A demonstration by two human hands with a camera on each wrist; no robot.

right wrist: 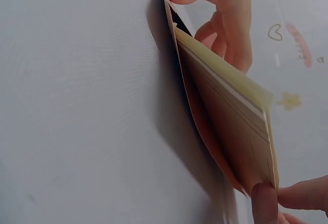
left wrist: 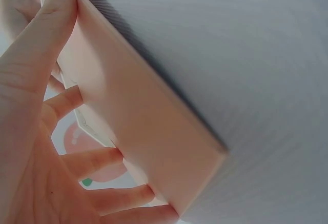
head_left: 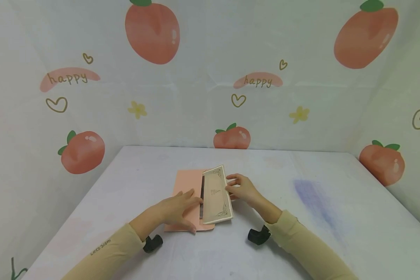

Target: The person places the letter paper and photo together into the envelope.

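Centrally on the table (head_left: 301, 241) lies a pink envelope (head_left: 183, 184), with a cream card (head_left: 217, 196) half inside its open right side. We press our left hand (head_left: 176, 208) flat on the envelope, fingers straight, probably to keep it from sliding. Our right hand (head_left: 243, 188) pinches the card's outer edge, holding it tilted up off the envelope. Only the right wrist view shows the card as a thick folded stack; only the left wrist view shows the envelope's underside.
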